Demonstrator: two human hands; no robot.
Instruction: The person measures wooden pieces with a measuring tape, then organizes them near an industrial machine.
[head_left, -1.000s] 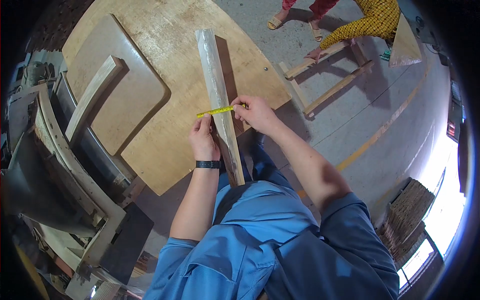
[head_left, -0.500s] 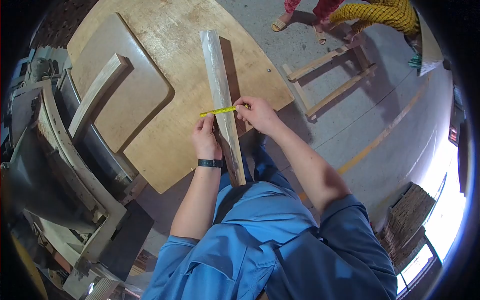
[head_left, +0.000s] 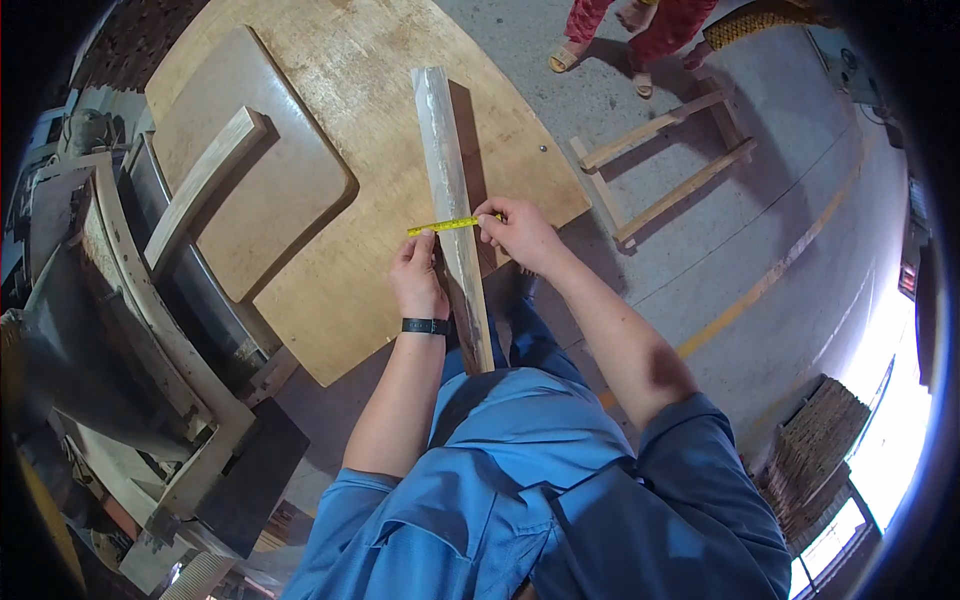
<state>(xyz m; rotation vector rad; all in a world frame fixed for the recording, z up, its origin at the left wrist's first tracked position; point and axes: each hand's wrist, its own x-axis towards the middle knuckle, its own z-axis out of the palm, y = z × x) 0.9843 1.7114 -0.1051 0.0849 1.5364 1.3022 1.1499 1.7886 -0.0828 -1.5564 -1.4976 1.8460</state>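
Note:
A yellow tape measure point(head_left: 448, 226) lies stretched across the width of a long, pale wooden board point(head_left: 441, 150). The board reaches from the plywood table to my waist, its surface rough and whitish with a dark streak near me. My left hand point(head_left: 415, 275) pinches the tape's free end at the board's left edge. On the right edge, my right hand point(head_left: 517, 232) grips the other end of the tape; the case, if any, is hidden by the fingers.
On the plywood table point(head_left: 330, 330) lie a smooth brown panel point(head_left: 270, 190) and a curved wooden piece point(head_left: 205, 190). Machinery point(head_left: 130, 300) stands at left. A wooden frame point(head_left: 680, 175) rests on the floor at right, near a person in sandals point(head_left: 640, 85).
The view has shifted slightly, while my hands keep the tape across the board. The person at the upper right has moved, and the yellow-patterned sleeve is mostly out of view.

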